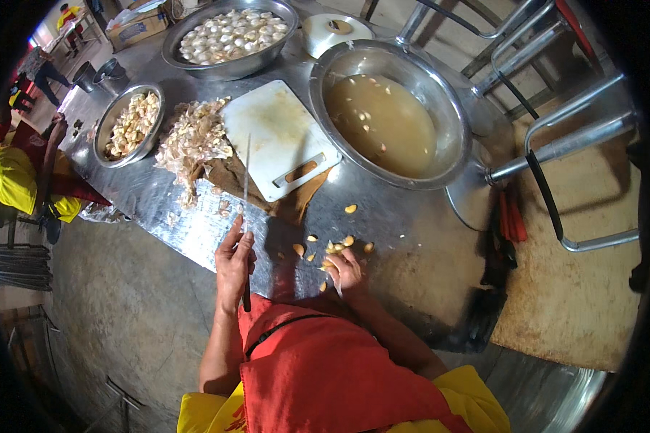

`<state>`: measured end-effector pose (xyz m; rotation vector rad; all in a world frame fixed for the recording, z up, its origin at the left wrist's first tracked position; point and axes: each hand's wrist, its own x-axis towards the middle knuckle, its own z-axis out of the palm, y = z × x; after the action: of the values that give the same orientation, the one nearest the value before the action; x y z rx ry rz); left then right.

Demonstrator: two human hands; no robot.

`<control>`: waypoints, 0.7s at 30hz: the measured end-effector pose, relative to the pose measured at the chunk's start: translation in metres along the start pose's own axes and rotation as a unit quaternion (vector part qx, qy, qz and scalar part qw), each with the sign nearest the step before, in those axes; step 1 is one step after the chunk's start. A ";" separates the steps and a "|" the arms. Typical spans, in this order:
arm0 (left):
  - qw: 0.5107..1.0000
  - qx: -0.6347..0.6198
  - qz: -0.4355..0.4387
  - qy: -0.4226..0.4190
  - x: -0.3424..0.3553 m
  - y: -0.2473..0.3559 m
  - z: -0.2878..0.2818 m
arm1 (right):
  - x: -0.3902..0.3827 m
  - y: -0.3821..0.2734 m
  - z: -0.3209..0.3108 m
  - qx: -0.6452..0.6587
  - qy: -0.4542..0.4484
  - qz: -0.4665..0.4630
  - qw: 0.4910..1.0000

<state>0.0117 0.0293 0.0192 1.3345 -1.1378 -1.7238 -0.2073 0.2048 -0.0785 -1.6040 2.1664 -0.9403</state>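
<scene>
Lying on the steel table (419, 252), garlic cloves (349, 240) are touched by the right hand (349, 273), grip unclear, while a knife (246, 184) is grasped in the left hand (232, 267) and illegible red print (237, 422) is noted.

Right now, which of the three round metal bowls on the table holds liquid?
The big bowl right of the white cutting board: it has cloudy brownish liquid. The far bowl holds pale bulbs; the small left bowl, loose cloves.
</scene>
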 end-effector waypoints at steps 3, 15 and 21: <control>0.999 0.030 0.032 0.011 -0.004 0.010 0.002 | 0.009 -0.006 -0.007 0.021 -0.024 0.000 0.999; 0.971 0.051 -0.015 -0.232 -0.056 0.040 0.037 | 0.042 -0.071 -0.060 0.441 0.000 0.048 0.896; 0.945 0.093 0.051 -0.310 -0.063 0.053 0.051 | 0.047 -0.080 -0.060 0.425 0.027 0.033 0.904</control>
<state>-0.0220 0.0763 0.0972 0.8163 -1.7168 -2.0639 -0.1989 0.1680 0.0252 -1.0559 1.4531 -1.6116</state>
